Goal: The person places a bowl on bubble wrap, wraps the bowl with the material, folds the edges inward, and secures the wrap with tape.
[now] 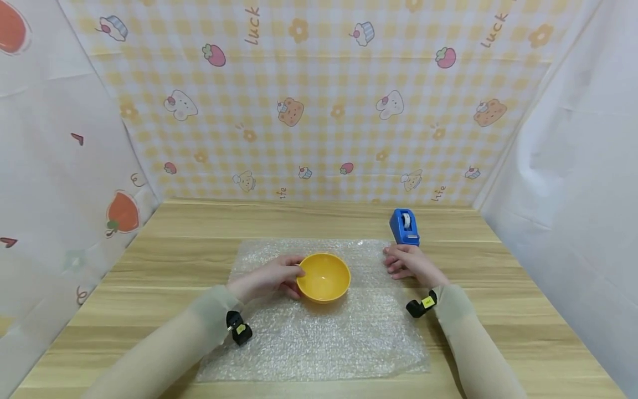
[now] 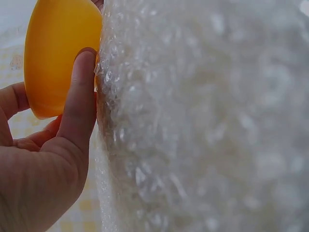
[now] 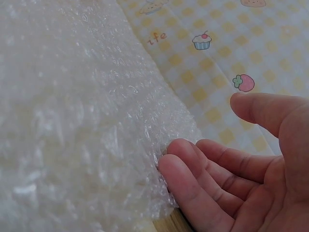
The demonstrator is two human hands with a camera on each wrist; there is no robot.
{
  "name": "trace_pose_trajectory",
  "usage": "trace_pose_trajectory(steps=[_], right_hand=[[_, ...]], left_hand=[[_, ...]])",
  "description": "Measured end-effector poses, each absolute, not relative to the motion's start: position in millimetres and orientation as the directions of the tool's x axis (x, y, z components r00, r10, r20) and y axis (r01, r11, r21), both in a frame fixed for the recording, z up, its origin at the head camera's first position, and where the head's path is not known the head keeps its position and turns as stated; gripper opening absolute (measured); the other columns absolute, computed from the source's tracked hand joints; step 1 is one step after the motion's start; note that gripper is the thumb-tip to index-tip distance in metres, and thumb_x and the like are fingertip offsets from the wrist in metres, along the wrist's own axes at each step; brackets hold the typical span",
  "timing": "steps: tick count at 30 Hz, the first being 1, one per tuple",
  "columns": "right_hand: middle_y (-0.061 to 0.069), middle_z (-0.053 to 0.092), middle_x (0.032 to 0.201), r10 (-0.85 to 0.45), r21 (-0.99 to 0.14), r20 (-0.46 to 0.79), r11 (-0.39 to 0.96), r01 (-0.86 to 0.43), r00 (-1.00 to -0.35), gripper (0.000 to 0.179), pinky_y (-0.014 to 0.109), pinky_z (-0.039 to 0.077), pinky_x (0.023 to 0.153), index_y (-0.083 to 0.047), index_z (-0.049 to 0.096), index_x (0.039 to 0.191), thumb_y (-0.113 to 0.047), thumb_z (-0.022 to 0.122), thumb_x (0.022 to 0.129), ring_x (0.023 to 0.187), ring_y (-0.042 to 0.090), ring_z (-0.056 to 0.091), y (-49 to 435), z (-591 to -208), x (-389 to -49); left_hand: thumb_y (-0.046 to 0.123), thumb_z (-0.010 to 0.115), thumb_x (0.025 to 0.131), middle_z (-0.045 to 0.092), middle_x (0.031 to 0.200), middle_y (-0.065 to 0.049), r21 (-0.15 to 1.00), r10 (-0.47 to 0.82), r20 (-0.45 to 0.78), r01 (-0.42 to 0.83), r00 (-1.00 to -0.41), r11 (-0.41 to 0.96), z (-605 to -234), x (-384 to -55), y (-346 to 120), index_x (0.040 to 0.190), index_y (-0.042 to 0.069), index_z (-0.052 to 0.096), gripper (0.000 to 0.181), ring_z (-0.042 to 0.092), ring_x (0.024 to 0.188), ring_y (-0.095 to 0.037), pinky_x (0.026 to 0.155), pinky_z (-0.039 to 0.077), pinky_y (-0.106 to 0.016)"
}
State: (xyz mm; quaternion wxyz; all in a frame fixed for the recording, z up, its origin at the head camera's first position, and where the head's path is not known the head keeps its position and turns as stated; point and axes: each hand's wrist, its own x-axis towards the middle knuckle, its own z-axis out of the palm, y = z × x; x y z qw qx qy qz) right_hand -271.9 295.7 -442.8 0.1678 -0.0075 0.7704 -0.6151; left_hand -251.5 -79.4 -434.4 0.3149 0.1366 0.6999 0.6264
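Observation:
A yellow bowl (image 1: 325,280) stands upright on a sheet of bubble wrap (image 1: 339,343), close to the sheet's middle. My left hand (image 1: 276,275) grips the bowl by its left side. The left wrist view shows the fingers and thumb of that hand (image 2: 53,159) against the bowl's outer wall (image 2: 55,53). At the right edge of the wrap is my right hand (image 1: 411,263), its fingers loosely bent and holding nothing. In the right wrist view, the fingertips of this hand (image 3: 246,179) are at the edge of the bubble wrap (image 3: 87,125).
A blue tape dispenser (image 1: 405,227) with a roll in it stands just beyond my right hand. Under the wrap is a wood-grain table (image 1: 164,266). A yellow checked cloth (image 1: 319,133) hangs behind it, and white cloth (image 1: 573,183) hangs at the sides.

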Motion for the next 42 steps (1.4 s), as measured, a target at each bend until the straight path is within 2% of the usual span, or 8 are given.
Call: trace_pose_trajectory(steps=[9, 14, 19, 26, 33, 36, 39, 42], right_hand=[[0.014, 0.064, 0.092, -0.18, -0.941, -0.239, 0.285, 0.182, -0.954, 0.041, 0.034, 0.057, 0.064, 0.01, 0.053, 0.118, -0.027, 0.056, 0.099, 0.072, 0.018, 0.063, 294.7, -435.6, -271.4], [0.02, 0.064, 0.099, -0.133, -0.901, -0.181, 0.419, 0.11, -0.974, 0.047, 0.037, 0.057, 0.067, 0.011, 0.051, 0.124, -0.028, 0.056, 0.099, 0.076, 0.021, 0.065, 300.1, -425.8, -271.4], [0.022, 0.062, 0.106, -0.12, -0.822, -0.185, 0.563, 0.087, -0.975, 0.05, 0.038, 0.057, 0.067, 0.009, 0.046, 0.133, -0.026, 0.055, 0.099, 0.079, 0.022, 0.065, 304.6, -418.9, -274.0], [0.009, 0.057, 0.073, -0.219, -0.772, -0.256, 0.632, 0.063, -0.942, 0.059, 0.037, 0.056, 0.06, 0.011, 0.039, 0.14, -0.027, 0.057, 0.098, 0.064, 0.016, 0.058, 300.2, -423.5, -283.9], [0.006, 0.055, 0.069, -0.209, -0.769, -0.256, 0.636, 0.068, -0.944, 0.058, 0.035, 0.056, 0.057, 0.01, 0.04, 0.139, -0.026, 0.059, 0.097, 0.059, 0.014, 0.056, 297.2, -429.0, -288.5], [0.006, 0.055, 0.068, -0.193, -0.779, -0.255, 0.621, 0.083, -0.948, 0.051, 0.035, 0.055, 0.055, 0.007, 0.046, 0.133, -0.026, 0.06, 0.096, 0.059, 0.015, 0.055, 296.6, -430.1, -288.4], [0.005, 0.053, 0.065, -0.177, -0.795, -0.232, 0.601, 0.082, -0.956, 0.032, 0.034, 0.053, 0.053, 0.002, 0.055, 0.111, -0.025, 0.062, 0.095, 0.057, 0.016, 0.054, 296.4, -431.1, -288.2], [0.004, 0.052, 0.063, -0.166, -0.798, -0.196, 0.599, 0.059, -0.966, 0.023, 0.032, 0.051, 0.052, -0.002, 0.056, 0.097, -0.024, 0.063, 0.094, 0.056, 0.015, 0.052, 296.6, -430.9, -287.3]], left_hand=[[0.02, 0.054, 0.098, 0.065, 0.103, -0.016, 0.957, 0.572, -0.289, -0.233, -0.768, 0.171, -440.6, -248.4, -85.4, 0.142, -0.002, 0.041, 0.051, 0.067, 0.074, -0.022, 0.067, 0.057, -0.036], [0.025, 0.056, 0.098, 0.067, 0.098, -0.016, 0.951, 0.559, -0.309, -0.253, -0.77, 0.177, -439.3, -243.9, -96.1, 0.141, -0.003, 0.04, 0.054, 0.067, 0.078, -0.022, 0.071, 0.057, -0.036], [0.024, 0.056, 0.098, 0.066, 0.11, -0.015, 0.958, 0.588, -0.284, -0.205, -0.757, 0.199, -436.2, -241.4, -104.9, 0.141, -0.006, 0.04, 0.055, 0.069, 0.084, -0.025, 0.075, 0.056, -0.036], [0.021, 0.064, 0.094, 0.066, 0.112, -0.016, 0.957, 0.627, -0.281, -0.16, -0.727, 0.243, -433.0, -235.7, -111.1, 0.147, -0.006, 0.03, 0.068, 0.066, 0.093, -0.025, 0.08, 0.054, -0.035], [0.02, 0.067, 0.091, 0.067, 0.111, -0.014, 0.956, 0.65, -0.285, -0.164, -0.705, 0.243, -430.1, -233.0, -109.4, 0.15, -0.002, 0.024, 0.076, 0.065, 0.093, -0.023, 0.079, 0.053, -0.033], [0.016, 0.068, 0.091, 0.066, 0.112, -0.013, 0.958, 0.656, -0.286, -0.184, -0.699, 0.221, -431.2, -233.7, -108.2, 0.152, 0.002, 0.02, 0.079, 0.064, 0.091, -0.021, 0.077, 0.053, -0.032], [0.014, 0.069, 0.09, 0.065, 0.115, -0.014, 0.958, 0.654, -0.285, -0.202, -0.701, 0.201, -432.6, -234.2, -107.1, 0.154, 0.005, 0.018, 0.082, 0.064, 0.09, -0.021, 0.076, 0.053, -0.031], [0.012, 0.07, 0.089, 0.064, 0.118, -0.014, 0.962, 0.656, -0.274, -0.195, -0.704, 0.193, -432.2, -233.9, -105.7, 0.154, 0.005, 0.018, 0.083, 0.064, 0.09, -0.02, 0.075, 0.053, -0.03]])
